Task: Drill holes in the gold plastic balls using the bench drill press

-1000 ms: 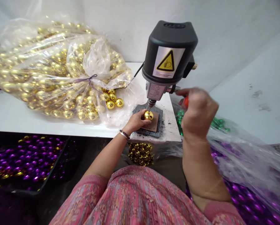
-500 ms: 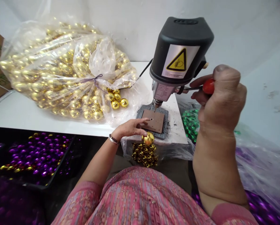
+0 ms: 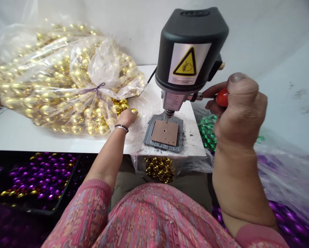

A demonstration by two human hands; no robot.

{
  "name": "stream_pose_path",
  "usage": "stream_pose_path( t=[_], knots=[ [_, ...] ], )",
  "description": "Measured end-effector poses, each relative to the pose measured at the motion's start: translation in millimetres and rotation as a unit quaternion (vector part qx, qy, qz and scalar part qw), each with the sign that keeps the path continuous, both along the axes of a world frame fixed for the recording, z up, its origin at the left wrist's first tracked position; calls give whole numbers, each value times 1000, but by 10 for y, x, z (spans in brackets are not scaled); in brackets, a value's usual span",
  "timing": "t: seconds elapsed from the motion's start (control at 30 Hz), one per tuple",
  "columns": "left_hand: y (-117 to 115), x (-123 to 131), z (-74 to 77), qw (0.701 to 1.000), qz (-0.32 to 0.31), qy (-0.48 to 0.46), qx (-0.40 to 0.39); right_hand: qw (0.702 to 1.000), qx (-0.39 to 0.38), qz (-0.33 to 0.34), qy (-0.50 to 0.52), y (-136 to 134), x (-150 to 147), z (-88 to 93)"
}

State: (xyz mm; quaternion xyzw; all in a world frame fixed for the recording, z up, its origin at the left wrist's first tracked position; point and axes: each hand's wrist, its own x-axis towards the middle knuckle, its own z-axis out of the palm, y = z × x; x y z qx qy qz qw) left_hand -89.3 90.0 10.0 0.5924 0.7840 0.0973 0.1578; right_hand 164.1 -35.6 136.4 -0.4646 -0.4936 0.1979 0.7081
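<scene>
My left hand (image 3: 128, 117) is at the mouth of a clear plastic bag (image 3: 103, 70) full of shiny gold balls. Its fingers are curled round a gold ball (image 3: 134, 112), and they are partly hidden from above. More loose gold balls (image 3: 119, 104) lie just beyond it. On the right, my right hand (image 3: 241, 106) is closed on the red knob (image 3: 222, 97) of a drill press lever. The black drill press (image 3: 193, 31) stands over a brown plate (image 3: 165, 132) with a hole in it, and its bit is above the plate.
Below the table's front edge, small gold balls (image 3: 159, 168) sit in a clear bag. A black crate (image 3: 66, 193) of purple balls is at lower left. Green balls (image 3: 207, 129) and bagged purple ones are on the right. Dark shavings lie round the drill base (image 3: 149, 129).
My left hand has moved from beside the drill plate, leftward and away from me, to the loose balls. The gold ball it held there has gone from the fingers. My right hand stays on the knob.
</scene>
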Motion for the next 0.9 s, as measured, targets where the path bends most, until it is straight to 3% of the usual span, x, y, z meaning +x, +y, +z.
stream_pose_path(
  t=[0.1,0.2,0.27,0.37,0.43,0.47,0.67,0.9],
  knots=[
    [-43,27,-21,999,-10,-33,-8,1000,-1,9,-16,-18,-1,9],
    [-198,17,-26,986,-8,-163,27,999,0,14,-39,-30,6,7],
    [-331,14,-13,953,-16,-300,40,999,-5,12,-46,-29,10,-4],
    [-518,69,10,872,-52,-486,-1,1000,1,9,-29,-17,8,-26],
    [-615,151,21,834,-78,-544,-38,1000,14,7,-15,-13,-2,-35],
    [-654,203,25,830,-92,-548,-48,1000,19,9,-14,-15,-8,-34],
    [-739,500,44,874,-225,-427,-59,999,8,7,-30,-44,-55,62],
    [-656,620,-53,921,-209,-328,-27,996,34,-37,-67,200,23,324]
  ],
)
